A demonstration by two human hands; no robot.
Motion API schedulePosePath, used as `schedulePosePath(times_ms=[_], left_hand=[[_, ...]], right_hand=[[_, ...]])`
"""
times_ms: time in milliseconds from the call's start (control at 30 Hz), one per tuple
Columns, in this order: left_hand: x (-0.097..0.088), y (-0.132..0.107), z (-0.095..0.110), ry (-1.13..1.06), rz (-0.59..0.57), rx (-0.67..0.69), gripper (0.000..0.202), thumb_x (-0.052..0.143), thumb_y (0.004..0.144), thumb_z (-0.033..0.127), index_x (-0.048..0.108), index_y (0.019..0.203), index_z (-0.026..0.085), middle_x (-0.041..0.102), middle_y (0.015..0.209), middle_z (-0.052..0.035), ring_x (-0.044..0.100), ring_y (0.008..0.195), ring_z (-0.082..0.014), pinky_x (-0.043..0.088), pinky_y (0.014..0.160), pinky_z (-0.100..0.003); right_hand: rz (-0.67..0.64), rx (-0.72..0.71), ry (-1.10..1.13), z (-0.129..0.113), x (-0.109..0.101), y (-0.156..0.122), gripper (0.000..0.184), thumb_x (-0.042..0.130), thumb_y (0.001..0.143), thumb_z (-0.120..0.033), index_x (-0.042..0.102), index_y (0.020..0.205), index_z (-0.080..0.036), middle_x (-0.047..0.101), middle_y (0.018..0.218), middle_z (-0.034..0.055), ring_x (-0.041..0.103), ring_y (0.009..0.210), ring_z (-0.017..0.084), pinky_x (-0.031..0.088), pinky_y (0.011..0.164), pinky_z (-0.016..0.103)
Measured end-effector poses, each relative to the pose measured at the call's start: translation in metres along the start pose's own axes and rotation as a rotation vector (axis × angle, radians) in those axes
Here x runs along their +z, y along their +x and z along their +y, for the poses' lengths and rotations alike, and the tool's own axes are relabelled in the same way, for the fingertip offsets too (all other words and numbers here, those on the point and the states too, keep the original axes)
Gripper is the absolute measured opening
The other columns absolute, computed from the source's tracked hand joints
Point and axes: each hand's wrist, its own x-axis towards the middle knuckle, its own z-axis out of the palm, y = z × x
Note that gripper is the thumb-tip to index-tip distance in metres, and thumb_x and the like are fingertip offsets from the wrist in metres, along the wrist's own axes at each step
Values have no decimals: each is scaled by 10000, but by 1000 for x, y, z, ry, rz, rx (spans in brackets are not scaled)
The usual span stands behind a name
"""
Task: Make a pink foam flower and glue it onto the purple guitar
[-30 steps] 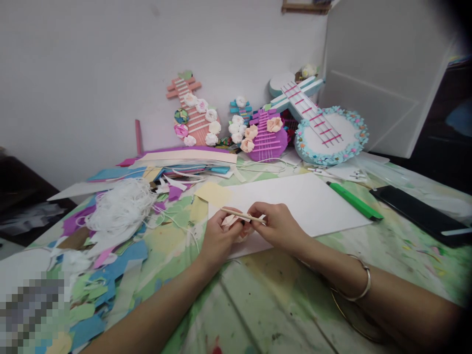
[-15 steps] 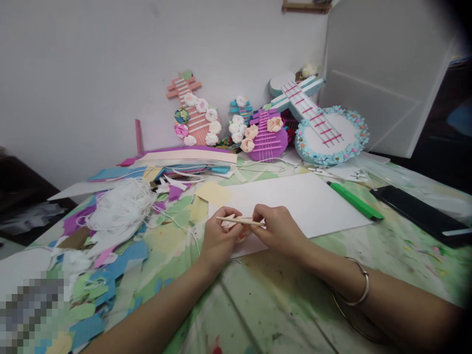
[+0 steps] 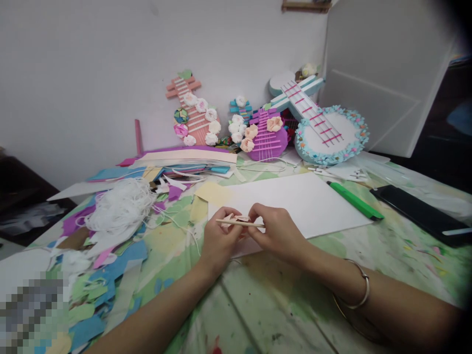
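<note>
Cream stick [image 3: 236, 223] lies crosswise between two closed hands

Nearly level, its long axis runs left to right in front of the wearer, with the right end a touch lower. The right hand [image 3: 278, 223] has its grip closed on that right end, pinched between thumb and forefinger. From there the stick points left, toward the left hand [image 3: 221, 241], and its free tip reaches over the fingers there; whether it rests on them, I cannot tell

Pale pink paper [image 3: 241, 218] sits just behind the stick, in the left hand's closed grip. Right fingertips come up to the paper's right edge, though actual contact is too small to make out. Of the two, the right hand is nearer the stick's held end, and the left hand is nearer its free tip

Both hands are above the near edge of a white sheet [image 3: 313, 201] on the green-stained worktop [image 3: 276, 295]
</note>
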Motion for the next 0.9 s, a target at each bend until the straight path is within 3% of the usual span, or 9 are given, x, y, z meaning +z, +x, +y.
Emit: schedulePosePath(times_ms=[100, 233, 400, 900], left_hand=[[1, 1, 0, -46, -8, -27, 96, 587, 702, 216, 571, 775, 156, 595, 702, 13, 560, 645, -116, 443, 593, -204], [2, 1, 2, -108, -3, -66, 113, 579, 702, 221, 574, 791, 151, 582, 667, 27, 521, 601, -93, 420, 564, -183], [2, 0, 1, -135, -42, -75, 116, 578, 732, 256, 566, 792, 158, 582, 698, 22, 506, 593, -90, 430, 595, -199], [1, -5, 1, 260, 20, 154, 75, 548, 755, 211, 604, 717, 179, 608, 682, 16, 554, 671, -137, 398, 652, -230]], right_hand=[[27, -16, 101, 3, 0, 3, 111, 548, 737, -186, 598, 836, -185, 641, 775, 4, 487, 583, 101, 315, 570, 214], [-24, 41, 237, 9, 3, 8, 91, 551, 714, -173, 621, 770, -188, 598, 669, -31, 448, 525, 78, 305, 533, 195], [-25, 99, 238, 12, 4, 10, 73, 557, 712, -208, 621, 696, -178, 527, 571, -44, 436, 523, 77, 292, 525, 190], [40, 173, 69, 7, 0, 7, 253, 552, 720, -265, 427, 518, -178, 420, 494, -40, 369, 505, 93, 215, 490, 225]])
